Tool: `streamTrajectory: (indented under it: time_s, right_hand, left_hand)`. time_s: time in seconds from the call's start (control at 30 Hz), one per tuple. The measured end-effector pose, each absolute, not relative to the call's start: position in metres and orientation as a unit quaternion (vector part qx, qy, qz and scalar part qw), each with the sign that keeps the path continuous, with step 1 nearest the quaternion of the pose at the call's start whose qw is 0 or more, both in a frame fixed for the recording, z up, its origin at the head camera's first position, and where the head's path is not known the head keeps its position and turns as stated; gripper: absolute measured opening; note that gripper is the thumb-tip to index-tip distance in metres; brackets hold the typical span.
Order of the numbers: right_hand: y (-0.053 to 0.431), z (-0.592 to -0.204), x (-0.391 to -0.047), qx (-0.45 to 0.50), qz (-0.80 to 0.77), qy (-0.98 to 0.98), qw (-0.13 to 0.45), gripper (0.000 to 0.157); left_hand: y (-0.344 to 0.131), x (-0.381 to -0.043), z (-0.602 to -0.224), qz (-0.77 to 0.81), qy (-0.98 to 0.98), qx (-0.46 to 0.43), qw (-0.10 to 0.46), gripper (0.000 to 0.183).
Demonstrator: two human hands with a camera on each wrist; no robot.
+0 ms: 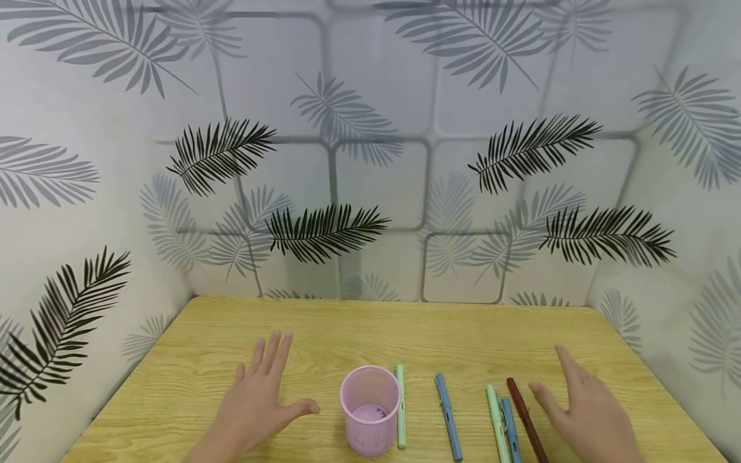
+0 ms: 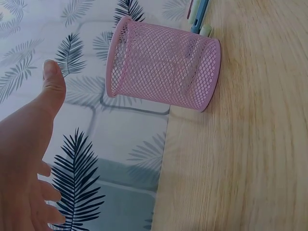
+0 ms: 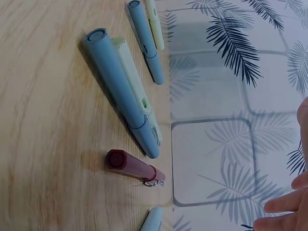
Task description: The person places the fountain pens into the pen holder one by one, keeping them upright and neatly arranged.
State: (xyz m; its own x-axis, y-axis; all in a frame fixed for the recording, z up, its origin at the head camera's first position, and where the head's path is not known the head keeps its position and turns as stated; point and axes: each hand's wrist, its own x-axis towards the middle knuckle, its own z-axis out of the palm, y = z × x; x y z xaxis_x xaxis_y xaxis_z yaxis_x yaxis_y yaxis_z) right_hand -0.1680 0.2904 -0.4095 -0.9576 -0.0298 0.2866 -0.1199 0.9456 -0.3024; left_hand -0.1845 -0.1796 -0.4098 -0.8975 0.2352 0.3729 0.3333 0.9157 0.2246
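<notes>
A pink mesh pen holder (image 1: 372,444) stands upright on the table, with nothing seen inside it. My left hand (image 1: 257,399) is to its left, fingers spread and thumb pointing at it without contact; the left wrist view shows the holder's mesh side (image 2: 163,65). Right of the holder lie a light green pen (image 1: 401,411) and a blue pen (image 1: 448,415). Further right, another green pen (image 1: 496,421) and blue pen (image 1: 511,431) lie together beside a dark red pen (image 1: 527,418). My right hand (image 1: 593,418) hovers right of these, index finger extended, holding nothing.
The wood-grain table (image 1: 324,328) is bordered by pale walls (image 1: 382,193) with leaf patterns at the back and both sides. At the bottom of the right wrist view, the end of a further pale blue-green pen (image 3: 153,220) shows near the dark red one.
</notes>
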Motion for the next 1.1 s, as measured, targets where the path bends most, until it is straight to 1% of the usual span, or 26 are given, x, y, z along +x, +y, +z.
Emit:
streamTrajectory:
  time_s: [0.13, 0.23, 0.37, 0.47, 0.53, 0.6, 0.67, 0.7, 0.9, 0.97, 1.1]
  right_hand:
    - [0.292, -0.408, -0.169, 0.02, 0.177, -0.974, 0.141, 0.077]
    - [0.295, -0.407, -0.17, 0.004, 0.188, -0.976, 0.113, 0.078]
    - [0.3, -0.408, -0.173, -0.025, 0.2, -0.977, 0.074, 0.084]
    - [0.304, -0.408, -0.175, -0.041, 0.201, -0.977, 0.059, 0.088]
    - [0.306, -0.41, -0.176, -0.043, 0.198, -0.978, 0.055, 0.087]
    - [0.308, -0.411, -0.178, -0.039, 0.195, -0.979, 0.051, 0.086]
    - [0.31, -0.413, -0.179, -0.033, 0.196, -0.979, 0.042, 0.079]
    - [0.311, -0.414, -0.181, -0.032, 0.197, -0.979, 0.032, 0.078]
    - [0.318, -0.422, -0.187, -0.048, 0.204, -0.976, -0.053, 0.085]
    - [0.32, -0.426, -0.187, -0.05, 0.206, -0.975, -0.065, 0.082]
    - [0.323, -0.433, -0.187, -0.043, 0.21, -0.974, -0.07, 0.071]
  left_hand:
    - [-0.173, -0.182, -0.41, -0.185, -0.951, -0.157, 0.193, 0.108]
    - [-0.167, -0.181, -0.411, -0.22, -0.942, -0.157, 0.201, 0.104]
    - [-0.157, -0.177, -0.417, -0.265, -0.938, -0.144, 0.171, 0.1]
    - [-0.149, -0.174, -0.424, -0.295, -0.936, -0.135, 0.135, 0.098]
    - [-0.144, -0.172, -0.428, -0.313, -0.932, -0.135, 0.121, 0.097]
    - [-0.141, -0.172, -0.432, -0.326, -0.927, -0.14, 0.121, 0.095]
    - [-0.139, -0.173, -0.434, -0.338, -0.92, -0.152, 0.126, 0.094]
    - [-0.138, -0.173, -0.435, -0.342, -0.917, -0.157, 0.129, 0.094]
    - [-0.134, -0.175, -0.438, -0.374, -0.902, -0.184, 0.114, 0.091]
    - [-0.132, -0.175, -0.439, -0.384, -0.897, -0.192, 0.107, 0.089]
    - [-0.129, -0.176, -0.441, -0.413, -0.883, -0.204, 0.093, 0.088]
